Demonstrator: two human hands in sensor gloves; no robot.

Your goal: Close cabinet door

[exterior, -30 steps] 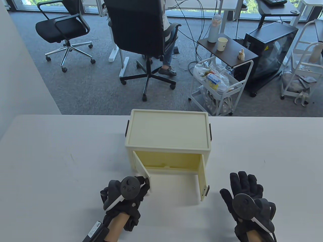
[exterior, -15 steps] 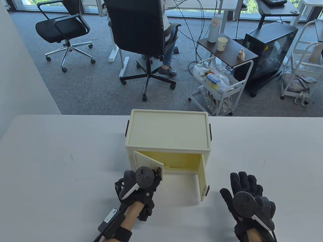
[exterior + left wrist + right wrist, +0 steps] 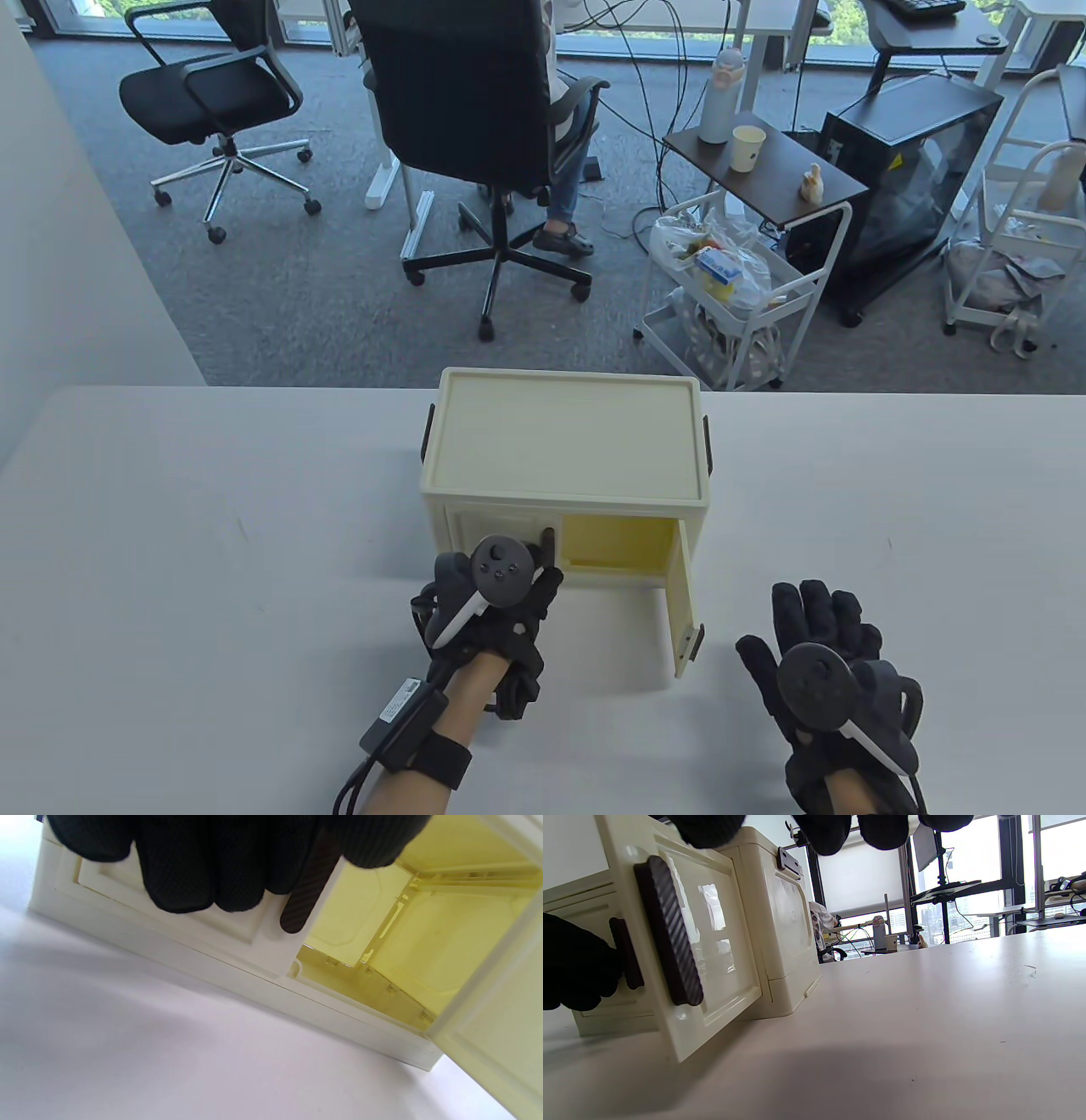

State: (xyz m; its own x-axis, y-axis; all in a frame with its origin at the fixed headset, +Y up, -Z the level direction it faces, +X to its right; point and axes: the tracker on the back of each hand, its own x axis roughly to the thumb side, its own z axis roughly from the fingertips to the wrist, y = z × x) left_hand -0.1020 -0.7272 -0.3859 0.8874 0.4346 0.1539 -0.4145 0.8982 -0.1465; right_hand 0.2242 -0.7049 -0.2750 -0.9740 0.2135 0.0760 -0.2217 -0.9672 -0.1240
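Cabinet door on the right looks light, stiff plastic; I'd push near its dark handle, right hand fingers spread flat

Bright daylight from far windows, blown out in right wrist view; soft shadows under the left hand; its fingertips blurred close-up; table view bows at edges.

This was an office: grey carpet lay beyond the white desk, with black swivel chairs, a desktop computer tower, trailing cables, a rolling cart and floor-length windows behind further workstations.
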